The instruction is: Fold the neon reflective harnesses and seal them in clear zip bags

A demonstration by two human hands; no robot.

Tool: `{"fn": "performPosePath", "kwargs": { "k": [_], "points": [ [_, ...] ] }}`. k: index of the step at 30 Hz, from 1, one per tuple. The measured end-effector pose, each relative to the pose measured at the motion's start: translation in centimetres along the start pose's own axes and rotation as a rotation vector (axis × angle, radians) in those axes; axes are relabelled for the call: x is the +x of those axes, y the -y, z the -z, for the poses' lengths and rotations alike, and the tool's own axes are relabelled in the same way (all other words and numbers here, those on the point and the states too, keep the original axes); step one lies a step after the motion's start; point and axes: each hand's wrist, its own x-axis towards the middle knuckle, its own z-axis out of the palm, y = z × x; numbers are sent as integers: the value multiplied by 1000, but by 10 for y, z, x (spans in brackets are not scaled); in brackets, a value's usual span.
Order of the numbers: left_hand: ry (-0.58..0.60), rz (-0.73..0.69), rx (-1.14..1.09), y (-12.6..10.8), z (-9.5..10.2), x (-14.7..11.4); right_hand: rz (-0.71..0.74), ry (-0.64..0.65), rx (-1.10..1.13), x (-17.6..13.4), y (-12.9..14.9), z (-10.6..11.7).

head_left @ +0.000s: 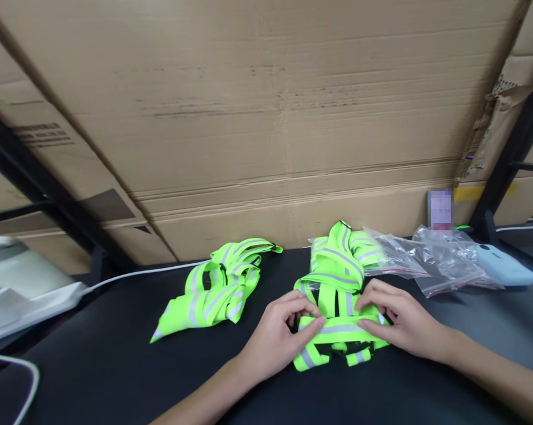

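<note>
In front of me on the black table lies a neon-green reflective strap vest [337,328] with grey stripes, partly folded, its black buckle parts showing at the near edge. My left hand [288,327] pinches its left side between thumb and fingers. On the right side my right hand [394,319] grips the same band, thumb in front and fingers behind. Just beyond, another bundle of green straps [339,254] rests partly over clear plastic; whether it joins the piece in my hands I cannot tell. A second green reflective bundle [213,289] lies loose to the left.
Clear plastic bags [447,262] and a light-blue phone-like object [505,265] lie at the right. A white cable [146,271] runs along the back left to a white power strip [49,310]. Large cardboard [270,118] stands behind, between black metal frame legs [58,195].
</note>
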Motion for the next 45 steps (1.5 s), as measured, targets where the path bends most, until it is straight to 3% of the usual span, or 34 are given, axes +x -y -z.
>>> {"fn": "performPosePath", "kwargs": {
  "k": [4, 8, 16, 19, 24, 33, 39, 45],
  "points": [
    [-10, -63, 0, 1, 0, -3, 194, -9, -189, -3, 5, -2],
    [-24, -128, 72, 0, -1, -5, 333, 61, -279, -6, 13, -3],
    [132, -419, 200, -2, 20, -5, 217, 75, -86, -3, 7, -1],
    [120, -386, 252, -3, 19, -7, 73, 10, 23, -3, 2, -3],
    [53, -211, 50, -5, 10, -6, -59, -7, 75, -2, 0, -4],
    [107, -288, 28, -5, 12, -6, 22, -8, 31, -1, 4, 2],
    [67, -145, 22, -9, 11, -3, 207, -74, -53, -1, 4, 1],
    [3, -60, -25, 3, 5, -7, 227, 53, -83, -1, 6, 4]
  ]
}}
